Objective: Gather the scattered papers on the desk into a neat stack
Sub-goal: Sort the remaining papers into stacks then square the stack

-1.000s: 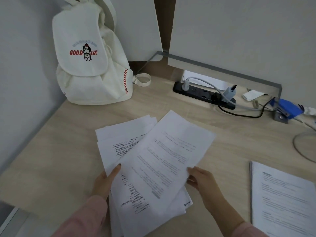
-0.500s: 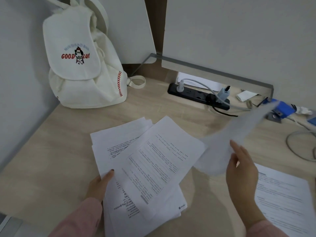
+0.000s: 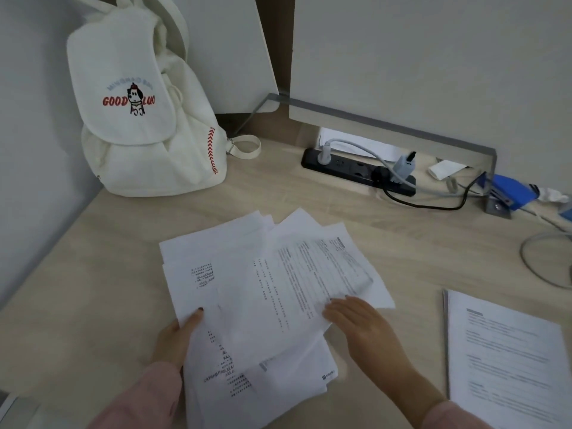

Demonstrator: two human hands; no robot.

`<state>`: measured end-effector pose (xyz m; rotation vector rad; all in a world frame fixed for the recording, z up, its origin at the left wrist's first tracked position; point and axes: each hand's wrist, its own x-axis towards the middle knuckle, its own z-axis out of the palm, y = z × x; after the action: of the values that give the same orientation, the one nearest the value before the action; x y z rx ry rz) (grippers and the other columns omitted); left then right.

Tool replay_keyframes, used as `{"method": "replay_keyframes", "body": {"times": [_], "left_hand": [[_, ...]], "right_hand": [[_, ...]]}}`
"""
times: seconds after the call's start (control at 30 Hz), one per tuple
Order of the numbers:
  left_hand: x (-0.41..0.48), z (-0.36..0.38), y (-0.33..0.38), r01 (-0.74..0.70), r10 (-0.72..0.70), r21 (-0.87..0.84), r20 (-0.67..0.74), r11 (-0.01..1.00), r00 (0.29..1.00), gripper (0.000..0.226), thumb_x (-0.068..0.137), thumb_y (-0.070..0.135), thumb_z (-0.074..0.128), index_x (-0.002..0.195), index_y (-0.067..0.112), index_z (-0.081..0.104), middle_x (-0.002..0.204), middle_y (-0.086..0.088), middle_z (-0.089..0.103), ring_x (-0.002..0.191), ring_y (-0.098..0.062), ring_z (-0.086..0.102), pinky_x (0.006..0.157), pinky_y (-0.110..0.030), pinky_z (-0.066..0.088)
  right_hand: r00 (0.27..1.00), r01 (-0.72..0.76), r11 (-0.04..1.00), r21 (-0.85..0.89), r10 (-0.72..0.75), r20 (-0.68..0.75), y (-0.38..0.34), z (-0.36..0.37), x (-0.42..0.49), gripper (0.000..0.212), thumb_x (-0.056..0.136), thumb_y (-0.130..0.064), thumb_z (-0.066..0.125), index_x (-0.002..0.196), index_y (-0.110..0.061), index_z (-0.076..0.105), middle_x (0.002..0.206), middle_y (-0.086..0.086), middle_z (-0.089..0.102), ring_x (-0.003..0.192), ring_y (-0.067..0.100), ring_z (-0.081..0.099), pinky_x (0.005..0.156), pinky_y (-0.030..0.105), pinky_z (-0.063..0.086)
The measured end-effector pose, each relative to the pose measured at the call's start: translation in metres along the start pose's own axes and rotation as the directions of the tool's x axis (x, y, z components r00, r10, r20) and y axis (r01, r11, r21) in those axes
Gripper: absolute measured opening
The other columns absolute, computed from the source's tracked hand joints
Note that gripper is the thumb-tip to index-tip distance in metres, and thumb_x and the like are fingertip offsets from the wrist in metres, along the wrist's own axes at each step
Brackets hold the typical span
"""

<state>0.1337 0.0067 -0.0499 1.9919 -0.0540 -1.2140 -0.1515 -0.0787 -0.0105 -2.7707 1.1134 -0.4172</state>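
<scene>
Left hand (image 3: 178, 339) pinches the near-left edge of the fanned papers (image 3: 263, 289); right hand (image 3: 362, 326), fingers (image 3: 335, 309) apparently flat, presses the top sheet. Sheets overlap askew on the surface (image 3: 402, 243): gathered, not yet squared. A separate sheaf (image 3: 507, 351) lies well apart, right.

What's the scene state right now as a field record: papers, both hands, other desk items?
papers: fanned, overlapping pile at centre of desk, edges misaligned
left hand: grips pile's left edge, thumb on top
right hand: rests flat on top sheet
separate document: lies apart, desk's right side
backpack: white, upright in back-left corner
power strip: black, at desk's back edge
</scene>
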Motion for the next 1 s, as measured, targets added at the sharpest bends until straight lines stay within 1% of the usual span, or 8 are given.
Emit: {"method": "replay_keyframes", "body": {"times": [0.1,0.2,0.33,0.43,0.6,0.8,0.93,1.0], "left_hand": [[0.001,-0.001,-0.001,-0.002,0.002,-0.003,0.006,1.000,1.000,0.031,0.085,0.025,0.063,0.110,0.006,0.061,0.099,-0.012,0.060,0.092,-0.029,0.056,0.092,-0.040,0.045],[0.003,-0.001,-0.003,-0.015,0.015,-0.002,0.009,1.000,1.000,0.027,0.085,0.025,0.063,0.107,0.008,0.061,0.100,-0.012,0.061,0.094,-0.029,0.057,0.095,-0.042,0.045],[0.001,-0.001,-0.003,-0.013,0.013,-0.019,0.016,1.000,1.000,0.024,0.085,0.023,0.064,0.105,0.010,0.060,0.094,-0.010,0.062,0.093,-0.030,0.058,0.094,-0.042,0.045],[-0.001,-0.001,-0.002,-0.009,0.010,-0.020,0.023,1.000,1.000,0.023,0.086,0.023,0.063,0.104,0.010,0.061,0.089,-0.008,0.063,0.092,-0.031,0.059,0.092,-0.043,0.046],[0.000,-0.001,-0.001,0.001,0.000,-0.041,0.027,0.999,1.000,0.033,0.086,0.022,0.063,0.112,0.002,0.061,0.101,-0.015,0.062,0.095,-0.033,0.059,0.094,-0.044,0.046],[-0.001,-0.001,-0.005,-0.005,0.009,-0.089,0.044,0.996,0.999,0.034,0.085,0.024,0.064,0.111,0.002,0.062,0.098,-0.014,0.064,0.092,-0.032,0.060,0.090,-0.043,0.047],[0.000,-0.002,-0.008,-0.012,0.020,-0.133,0.064,0.991,0.998,0.032,0.084,0.024,0.064,0.111,0.006,0.062,0.094,-0.008,0.067,0.094,-0.032,0.062,0.092,-0.046,0.048],[-0.001,-0.002,-0.008,-0.012,0.023,-0.160,0.069,0.987,0.997,0.029,0.084,0.023,0.065,0.108,0.009,0.063,0.100,-0.011,0.068,0.094,-0.032,0.064,0.092,-0.047,0.049]], "right_hand": [[0.998,-0.025,1.000,0.016,0.024,0.059,0.000,0.011,-0.006,0.023,0.062,0.002,0.058,0.069,-0.016,0.071,0.075,-0.003,0.072,0.074,0.016,0.070,0.092,0.022,0.040],[0.983,-0.134,0.991,-0.006,0.134,0.122,0.005,0.018,-0.013,0.035,0.042,0.005,0.078,0.068,-0.018,0.069,0.070,-0.005,0.069,0.067,0.014,0.067,0.071,0.019,0.050],[0.955,-0.295,0.955,-0.043,0.296,0.014,0.013,0.011,-0.012,0.015,0.073,-0.011,0.052,0.073,-0.015,0.066,0.067,-0.003,0.065,0.062,0.017,0.063,0.064,0.023,0.038],[0.921,-0.389,0.919,-0.056,0.388,-0.030,0.009,-0.005,-0.002,0.014,0.078,-0.010,0.062,0.065,-0.015,0.058,0.057,-0.004,0.056,0.050,0.016,0.051,0.051,0.021,0.033],[0.836,-0.525,0.851,-0.020,0.520,0.176,-0.015,-0.019,0.031,0.035,0.089,-0.027,0.045,0.058,-0.021,0.029,0.049,-0.008,0.032,0.039,0.006,0.026,0.038,0.016,0.014],[0.559,-0.828,0.441,0.347,0.601,0.571,-0.035,0.005,0.088,0.031,0.086,-0.020,0.042,0.056,-0.013,0.036,0.056,0.009,0.055,0.041,0.015,0.046,0.058,0.029,0.048],[0.461,-0.862,0.121,0.492,0.590,0.662,-0.044,0.015,0.119,0.033,0.087,-0.018,0.047,0.056,-0.009,0.045,0.054,0.009,0.057,0.040,0.020,0.053,0.060,0.034,0.057],[0.459,-0.853,0.077,0.516,0.581,0.672,-0.048,0.021,0.132,0.031,0.088,-0.018,0.048,0.059,-0.008,0.048,0.056,0.010,0.058,0.042,0.021,0.054,0.061,0.036,0.058]]}}
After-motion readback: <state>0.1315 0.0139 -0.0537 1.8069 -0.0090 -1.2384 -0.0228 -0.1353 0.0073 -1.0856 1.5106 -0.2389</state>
